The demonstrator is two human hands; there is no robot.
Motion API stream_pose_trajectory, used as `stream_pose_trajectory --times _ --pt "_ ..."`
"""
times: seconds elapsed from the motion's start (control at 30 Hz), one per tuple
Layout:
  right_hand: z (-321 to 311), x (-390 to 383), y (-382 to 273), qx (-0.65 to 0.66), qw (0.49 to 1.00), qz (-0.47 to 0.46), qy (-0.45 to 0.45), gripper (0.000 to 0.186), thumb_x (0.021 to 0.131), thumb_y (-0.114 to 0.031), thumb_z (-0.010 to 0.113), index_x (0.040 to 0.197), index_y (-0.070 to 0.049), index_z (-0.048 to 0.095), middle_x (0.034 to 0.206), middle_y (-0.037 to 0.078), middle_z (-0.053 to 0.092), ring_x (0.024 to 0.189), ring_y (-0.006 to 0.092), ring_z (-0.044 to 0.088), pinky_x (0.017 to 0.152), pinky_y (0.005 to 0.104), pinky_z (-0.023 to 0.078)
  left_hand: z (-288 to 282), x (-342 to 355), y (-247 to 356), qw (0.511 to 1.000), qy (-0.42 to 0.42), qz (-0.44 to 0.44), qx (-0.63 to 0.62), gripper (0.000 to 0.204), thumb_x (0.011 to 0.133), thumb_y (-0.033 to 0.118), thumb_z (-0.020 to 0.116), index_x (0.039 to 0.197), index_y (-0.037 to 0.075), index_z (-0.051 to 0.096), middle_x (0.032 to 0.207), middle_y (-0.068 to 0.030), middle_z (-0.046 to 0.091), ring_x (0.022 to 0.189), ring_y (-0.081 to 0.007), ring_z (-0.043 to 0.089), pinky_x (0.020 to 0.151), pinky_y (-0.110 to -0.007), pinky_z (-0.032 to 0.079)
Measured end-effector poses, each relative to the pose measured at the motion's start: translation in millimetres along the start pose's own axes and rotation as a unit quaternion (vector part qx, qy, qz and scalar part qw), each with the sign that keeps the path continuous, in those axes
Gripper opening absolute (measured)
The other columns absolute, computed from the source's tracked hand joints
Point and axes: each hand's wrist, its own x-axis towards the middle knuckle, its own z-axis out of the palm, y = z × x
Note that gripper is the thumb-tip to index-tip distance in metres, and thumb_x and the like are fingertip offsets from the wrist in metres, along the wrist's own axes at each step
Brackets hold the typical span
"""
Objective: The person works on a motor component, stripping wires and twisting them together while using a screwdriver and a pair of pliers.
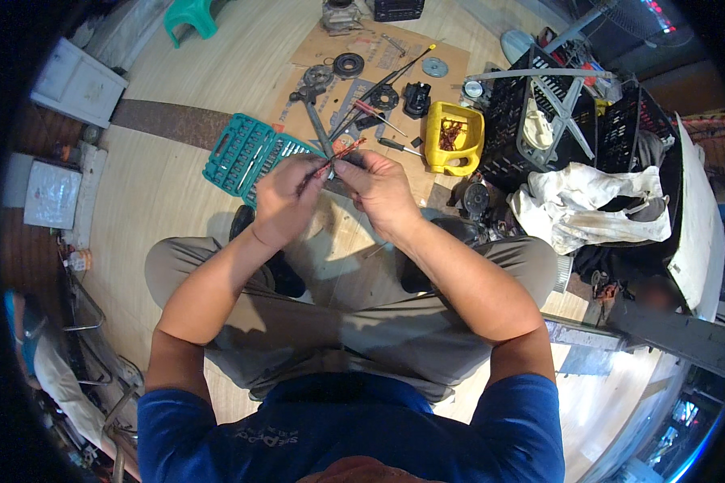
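Note:
My left hand [284, 196] and my right hand [384, 191] meet in front of me above the floor, fingers closed in a pinch. Between them is a thin bundle of reddish copper wire [351, 149], its loose ends sticking out to the upper right. The fingers hide the rest of it. Just beyond my hands a hammer [316, 121] lies on the cardboard [298, 121], its handle running toward me. To the right, a cut-open yellow plastic jug [469, 154] has more copper wire pieces [457, 134] inside.
An open green socket set [238, 161] lies left of the cardboard. Screwdrivers [395, 146], a black ring-shaped part [348, 65] and other machine parts are spread on the cardboard. At right stand black crates [503, 121] with a white cloth [576, 201]. A green stool [193, 18] is far left.

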Motion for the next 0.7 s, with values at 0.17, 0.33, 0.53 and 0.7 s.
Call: stream_pose_trajectory --times 0.17,0.33,0.53,0.7 --pt "-0.1 1.5 3.6 -0.044 0.998 -0.041 0.01 0.016 0.088 -0.004 0.06 0.103 0.001 0.064 0.097 0.003 0.067 0.085 0.0081 0.058 0.079 0.0225 0.046 -6.3 0.9 3.2 0.987 -0.022 0.109 0.116 0.022 0.077 0.006 0.069 0.097 0.0 0.063 0.094 -0.0163 0.063 0.08 -0.0324 0.063 0.07 -0.036 0.052" --pt "-1.0 1.8 6.6 -0.014 0.998 -0.055 0.002 0.016 0.088 -0.004 0.059 0.102 0.001 0.064 0.096 0.002 0.066 0.082 0.0072 0.058 0.076 0.0218 0.047 -5.9 0.4 7.9 0.982 -0.052 0.114 0.14 0.026 0.077 0.007 0.068 0.101 0.0 0.06 0.094 -0.0159 0.062 0.08 -0.0321 0.063 0.069 -0.038 0.052" --pt "4.1 -3.6 -4.3 -0.034 0.999 -0.008 0.021 0.017 0.089 -0.005 0.06 0.103 0.001 0.064 0.095 0.002 0.066 0.08 0.0064 0.058 0.073 0.0208 0.047 -3.0 0.3 4.5 0.984 -0.027 0.1 0.142 0.012 0.081 0.012 0.066 0.085 0.004 0.058 0.081 -0.012 0.058 0.07 -0.0297 0.059 0.062 -0.039 0.049" --pt "3.0 -3.4 -5.7 -0.044 0.998 0.051 0.02 0.016 0.089 -0.006 0.061 0.102 0.001 0.065 0.091 0.001 0.066 0.078 0.0053 0.056 0.071 0.0201 0.046 -0.3 -1.5 5.7 0.993 -0.026 0.055 0.106 0.009 0.085 0.01 0.061 0.083 0.002 0.057 0.077 -0.0136 0.057 0.065 -0.0308 0.058 0.057 -0.039 0.047"
